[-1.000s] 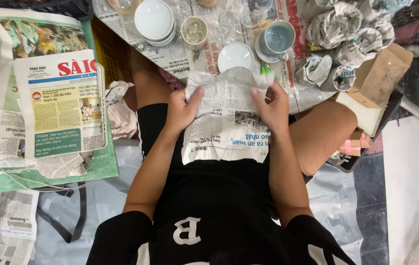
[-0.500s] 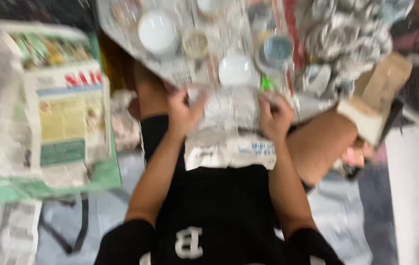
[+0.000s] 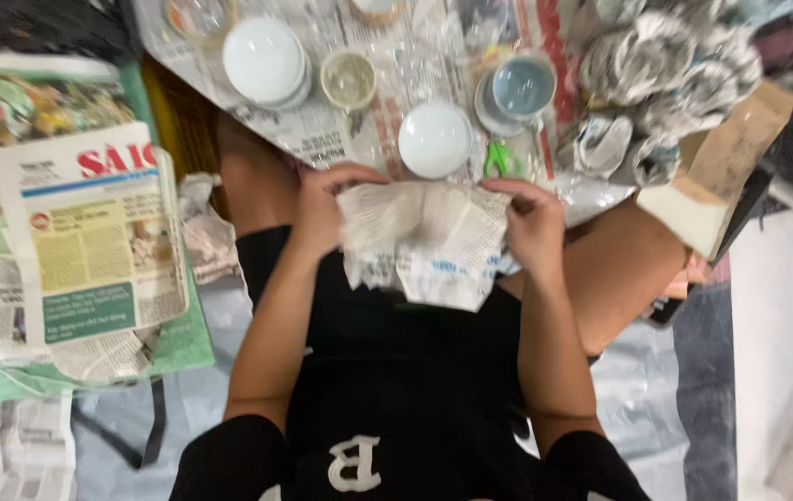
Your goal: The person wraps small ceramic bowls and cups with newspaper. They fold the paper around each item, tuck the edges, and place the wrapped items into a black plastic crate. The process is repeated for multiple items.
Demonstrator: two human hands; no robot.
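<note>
Newspaper bundle [image 3: 424,243] is held over the lap, gripped closed by left hand [image 3: 322,209] and right hand [image 3: 534,225]; now crumpled tighter than earlier, lifted slightly toward white bowl [image 3: 434,139].

The bundle [image 3: 424,243] is crinkly, matt newspaper. The white bowl [image 3: 434,139] looks smooth and shiny. The box [image 3: 714,172] is plain brown cardboard.

Premises appear to be an informal packing area on the floor of a home or small shop. Evidence: newspaper stack [image 3: 90,241] spread on the ground, white bowls [image 3: 264,61] and small cups [image 3: 348,80] laid out on newsprint, paper-wrapped bundles [image 3: 665,83] heaped beside a cardboard box [image 3: 716,176], plastic sheeting [image 3: 647,390] underfoot.
</note>
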